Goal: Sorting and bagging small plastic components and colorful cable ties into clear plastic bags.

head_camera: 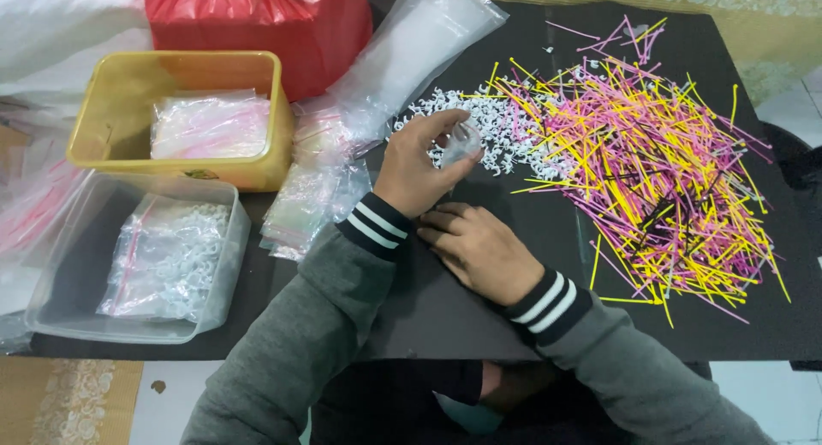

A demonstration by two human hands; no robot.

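Black sheeting covers the work table (pixel 479 325), which stands on a pale tiled floor with a patterned cloth at the far edge. On the right of it lies a loose heap of thin pink and yellow plastic sticks (pixel 659 163), and just beside that, nearer the middle, a scatter of small white plastic hooks (pixel 505 133). The left hand (pixel 419 167) is raised over the near edge of the white hooks, its fingers curled and pinching a small clear plastic bag (pixel 461 144) between thumb and fingertips. The right hand (pixel 479 248) lies low on the black surface just below the left, palm down with fingers loosely together; whether it holds anything cannot be told. Both wrists wear grey sleeves with striped cuffs. To the left sit a yellow plastic tub (pixel 103 120) holding filled bags, a clear plastic container (pixel 51 274) with a bag of white hooks, and a spill of clear zip bags (pixel 334 163). A red bag (pixel 257 21) stands behind the tub.
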